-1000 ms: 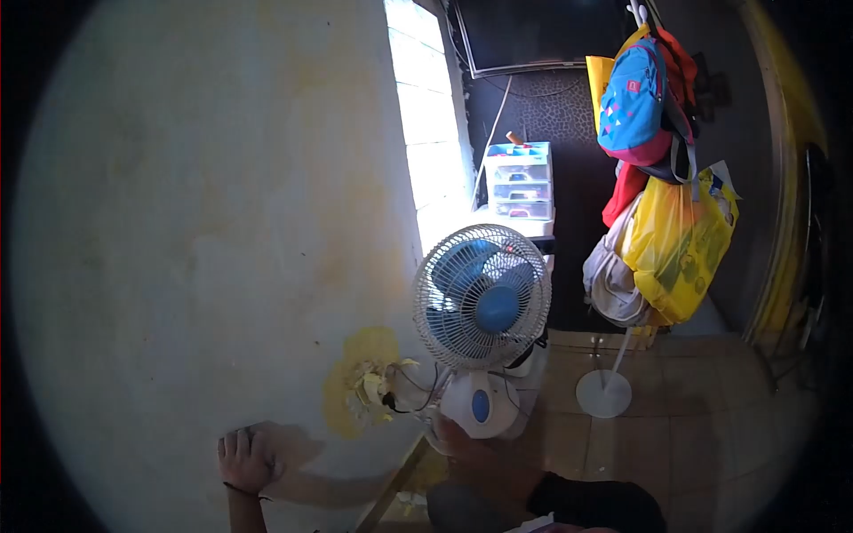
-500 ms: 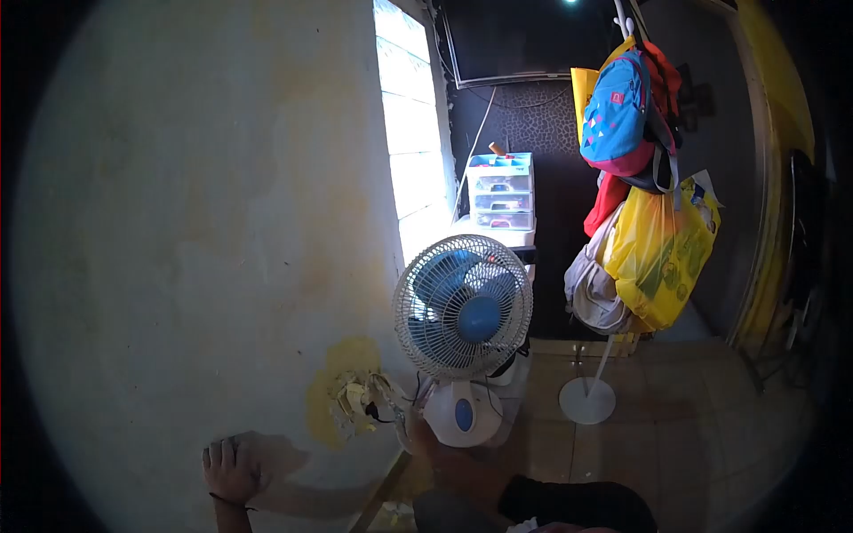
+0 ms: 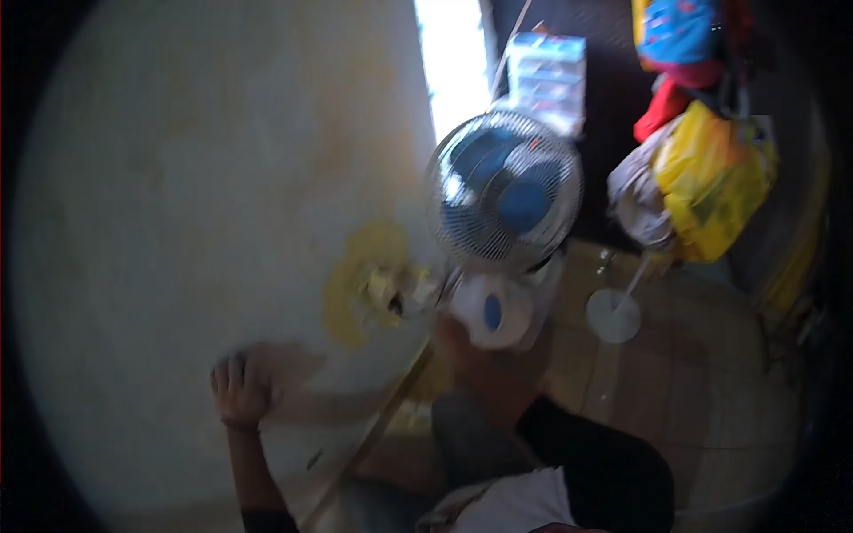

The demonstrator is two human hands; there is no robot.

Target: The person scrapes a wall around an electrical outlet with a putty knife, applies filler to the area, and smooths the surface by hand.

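My left hand (image 3: 242, 389) rests against the pale wall (image 3: 204, 213), fingers pointing up and slightly apart, with nothing visible in it. My right hand (image 3: 455, 342) is dark and blurred beside the white base of a table fan (image 3: 505, 200) with blue blades behind a round grille. Its fingers are too smeared to show whether they touch the base or hold anything. Just left of it, the wall has a broken patch (image 3: 384, 289) with peeling material and a dark spot, ringed by yellow staining.
Behind the fan stands a small clear drawer unit (image 3: 547, 84) by a bright window (image 3: 451, 62). On the right, a stand with a round white foot (image 3: 613, 315) carries a yellow plastic bag (image 3: 715, 182) and a blue backpack (image 3: 680, 31). A wooden strip (image 3: 391, 409) runs along the wall's bottom.
The view has tilted down, so the fan, bags and wall patch appear higher, and more of my arms and lap shows. My left hand stays on the wall; my right stays by the fan base.
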